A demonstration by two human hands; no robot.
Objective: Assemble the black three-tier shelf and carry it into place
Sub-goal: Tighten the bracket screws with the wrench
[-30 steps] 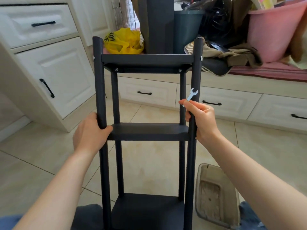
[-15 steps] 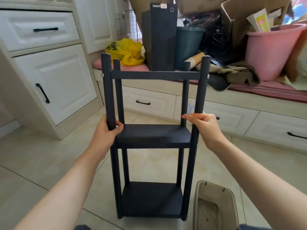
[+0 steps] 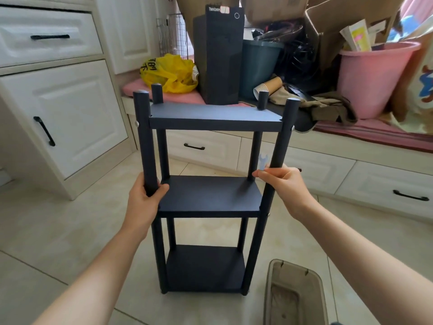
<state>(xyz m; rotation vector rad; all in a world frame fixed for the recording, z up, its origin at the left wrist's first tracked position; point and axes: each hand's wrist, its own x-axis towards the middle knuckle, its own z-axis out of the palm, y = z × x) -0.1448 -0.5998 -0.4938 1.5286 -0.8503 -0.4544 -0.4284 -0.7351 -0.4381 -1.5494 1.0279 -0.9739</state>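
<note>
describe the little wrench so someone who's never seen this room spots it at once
Find the black three-tier shelf in the middle of the view, then its front right post, which the right hand grips just above the middle tier. Pinched in that hand and sticking up beside the post is the small flat wrench: pale silvery-blue with a forked top end, the only light thing among the black posts.

Black three-tier shelf (image 3: 210, 198) upright on tile floor, four round posts, all tiers fitted.
</note>
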